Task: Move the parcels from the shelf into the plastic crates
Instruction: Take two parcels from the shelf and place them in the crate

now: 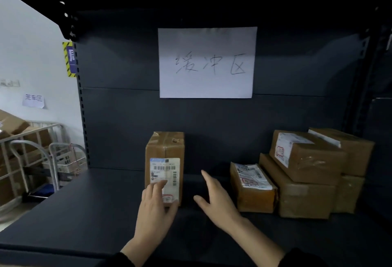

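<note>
At frame centre a tall box [165,152] stands upright on the dark shelf [84,213], set back from its front edge. The left hand [153,209] lays fairly straight fingers on the box's label [164,169]. The right hand [216,198], fingers spread and holding nothing, hangs in the gap between the box and the stacked boxes [297,173] at lower right. Open shelf surface stretches to the left.

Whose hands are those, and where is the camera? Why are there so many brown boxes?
The camera sits on a person's head, so you see what they see: their own two hands reaching out. The left hand touches the label on a standing parcel. The right hand is open beside it and holds nothing. More parcels are piled at the right of the dark shelf. A paper sign hangs on the back wall.
</note>
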Tool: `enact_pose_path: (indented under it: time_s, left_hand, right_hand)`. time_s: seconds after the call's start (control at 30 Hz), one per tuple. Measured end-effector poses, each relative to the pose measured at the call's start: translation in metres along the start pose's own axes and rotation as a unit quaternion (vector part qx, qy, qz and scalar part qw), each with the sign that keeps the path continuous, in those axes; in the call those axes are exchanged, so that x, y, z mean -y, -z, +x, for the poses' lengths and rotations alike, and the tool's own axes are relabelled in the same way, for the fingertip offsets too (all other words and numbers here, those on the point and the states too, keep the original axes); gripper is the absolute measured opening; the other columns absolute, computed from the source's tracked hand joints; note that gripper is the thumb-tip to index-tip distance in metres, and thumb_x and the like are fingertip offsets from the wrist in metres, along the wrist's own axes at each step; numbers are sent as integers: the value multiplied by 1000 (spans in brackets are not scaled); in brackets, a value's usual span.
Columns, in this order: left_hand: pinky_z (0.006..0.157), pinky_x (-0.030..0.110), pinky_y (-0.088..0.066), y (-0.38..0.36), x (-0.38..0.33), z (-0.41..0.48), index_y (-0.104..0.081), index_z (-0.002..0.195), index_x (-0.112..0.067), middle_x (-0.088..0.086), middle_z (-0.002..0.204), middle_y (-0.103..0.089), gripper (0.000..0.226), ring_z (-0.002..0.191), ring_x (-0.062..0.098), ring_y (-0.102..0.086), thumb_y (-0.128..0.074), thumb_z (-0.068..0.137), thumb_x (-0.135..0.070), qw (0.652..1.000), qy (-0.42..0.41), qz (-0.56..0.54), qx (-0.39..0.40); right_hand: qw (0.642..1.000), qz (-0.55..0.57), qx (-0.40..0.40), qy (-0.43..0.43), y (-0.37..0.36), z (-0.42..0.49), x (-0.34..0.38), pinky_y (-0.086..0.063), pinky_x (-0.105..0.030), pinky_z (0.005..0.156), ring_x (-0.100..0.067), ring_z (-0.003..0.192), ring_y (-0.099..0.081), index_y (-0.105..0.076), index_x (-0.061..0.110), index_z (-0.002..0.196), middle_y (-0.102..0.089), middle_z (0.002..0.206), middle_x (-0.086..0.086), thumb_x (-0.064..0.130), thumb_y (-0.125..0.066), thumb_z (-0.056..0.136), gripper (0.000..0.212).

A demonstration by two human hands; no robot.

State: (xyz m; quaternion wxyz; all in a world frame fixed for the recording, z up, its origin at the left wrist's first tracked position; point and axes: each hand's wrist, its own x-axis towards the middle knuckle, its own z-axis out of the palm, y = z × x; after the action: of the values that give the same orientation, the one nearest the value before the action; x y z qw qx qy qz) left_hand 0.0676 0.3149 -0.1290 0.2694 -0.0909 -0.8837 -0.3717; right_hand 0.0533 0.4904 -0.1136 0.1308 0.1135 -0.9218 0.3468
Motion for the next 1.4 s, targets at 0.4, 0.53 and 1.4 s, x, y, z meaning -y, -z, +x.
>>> enact_pose_path:
  time_s: [0.4,0.53,1.4]
  left_hand:
    - [107,24,-27,-96,-87,20,-34,141,-12,5,144,-40,56,136,17,-32,-50,94,-37,983,-9,-86,162]
    - [107,27,-29,-117,-106,36,-29,144,-9,12,146,-39,59,136,23,-34,-44,96,-39,963,67,-149,214]
    - [85,6,-42,-45,-43,-4,-39,128,-27,-20,113,-53,47,109,-5,-50,-58,89,-9,948,54,-241,200]
  right_hand:
    - [974,-155,-157,-52,82,-44,-66,-28,-25,109,-14,136,-29,-30,21,143,-32,149,-1,31,-50,93,55]
    - [972,-164,-158,-60,79,-41,-69,-23,-23,109,-15,135,-27,-38,19,140,-31,147,-3,37,-45,95,49]
    - [974,149,-131,-108,30,-54,-51,-36,-16,98,-8,123,-42,-27,19,142,-46,133,6,17,-68,81,74]
